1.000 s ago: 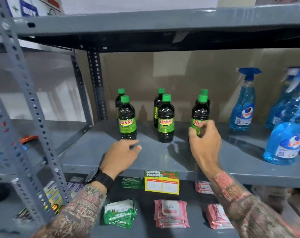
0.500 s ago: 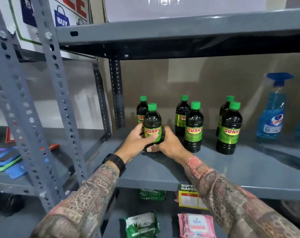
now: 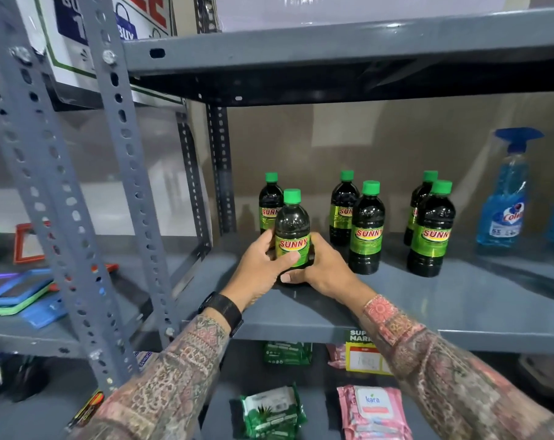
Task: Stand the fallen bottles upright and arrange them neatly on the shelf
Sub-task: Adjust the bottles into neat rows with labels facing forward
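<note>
Several dark Sunny bottles with green caps stand upright on the grey shelf (image 3: pixel 459 300), in front-and-back pairs. The front left bottle (image 3: pixel 292 223) is held between both hands: my left hand (image 3: pixel 263 265) wraps its left side and my right hand (image 3: pixel 323 268) cups its right side and base. Another bottle (image 3: pixel 269 201) stands right behind it. The middle pair has a front bottle (image 3: pixel 367 230) and a back bottle (image 3: pixel 344 208). At the right stand a front bottle (image 3: pixel 432 233) and a back bottle (image 3: pixel 423 198).
A blue spray bottle (image 3: pixel 505 201) stands right of the Sunny bottles, another at the frame edge. A perforated grey upright post (image 3: pixel 126 173) rises left of my arms. Wipes packs (image 3: pixel 372 411) lie on the lower shelf. Coloured frames lie on the left shelf (image 3: pixel 22 287).
My right hand left the right front bottle and came over to the front left bottle; both hands closed around it. The view has shifted left and closer.
</note>
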A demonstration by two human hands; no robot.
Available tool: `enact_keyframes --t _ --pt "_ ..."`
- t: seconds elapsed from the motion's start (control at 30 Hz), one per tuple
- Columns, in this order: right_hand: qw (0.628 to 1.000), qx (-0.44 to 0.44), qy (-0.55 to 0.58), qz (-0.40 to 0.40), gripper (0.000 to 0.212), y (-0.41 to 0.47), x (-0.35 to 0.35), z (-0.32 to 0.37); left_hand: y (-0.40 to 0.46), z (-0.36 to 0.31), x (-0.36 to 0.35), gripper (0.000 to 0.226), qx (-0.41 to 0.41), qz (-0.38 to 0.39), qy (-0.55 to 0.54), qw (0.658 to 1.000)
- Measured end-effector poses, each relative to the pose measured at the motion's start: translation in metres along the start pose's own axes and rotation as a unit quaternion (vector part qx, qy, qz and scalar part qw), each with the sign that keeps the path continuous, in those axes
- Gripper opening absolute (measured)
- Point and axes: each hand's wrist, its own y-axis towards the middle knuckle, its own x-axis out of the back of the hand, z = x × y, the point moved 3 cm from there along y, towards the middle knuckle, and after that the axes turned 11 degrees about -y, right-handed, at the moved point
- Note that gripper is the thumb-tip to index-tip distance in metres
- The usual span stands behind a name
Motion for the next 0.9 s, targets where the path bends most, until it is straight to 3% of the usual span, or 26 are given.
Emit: enact_keyframes --t 0.27,0.43,0.57,0.63,0.73,0.8,0.9 --pt "1.0 0.01 -0.004 -0.008 0.082 -0.03 0.001 0.009 -0.025 -0.009 -0.002 0.057 0.0 0.006 0.002 1.0" --pt "1.0 0.02 -0.004 0.015 0.103 -0.044 0.012 0.008 -0.044 -0.019 -0.008 0.063 0.04 0.012 0.037 0.998" --pt "0.999 -0.004 -0.047 0.018 0.098 -0.063 0.052 -0.023 -0.08 -0.014 -0.004 0.095 0.089 -0.094 0.094 0.987" --pt "0.997 -0.02 -0.075 0.002 0.088 -0.074 0.077 -0.044 -0.099 -0.012 -0.016 0.086 0.064 -0.142 0.139 0.978" --pt "0.993 -0.049 -0.106 -0.029 0.084 -0.076 0.11 -0.068 -0.11 -0.017 -0.056 0.053 0.009 -0.183 0.164 0.969" --pt "0.991 -0.061 -0.113 -0.033 0.088 -0.07 0.121 -0.077 -0.097 -0.025 -0.085 0.043 -0.008 -0.151 0.171 0.974" --pt "0.995 -0.054 -0.084 -0.021 0.11 -0.054 0.127 -0.085 -0.057 -0.033 -0.124 0.053 -0.012 -0.09 0.175 0.98"
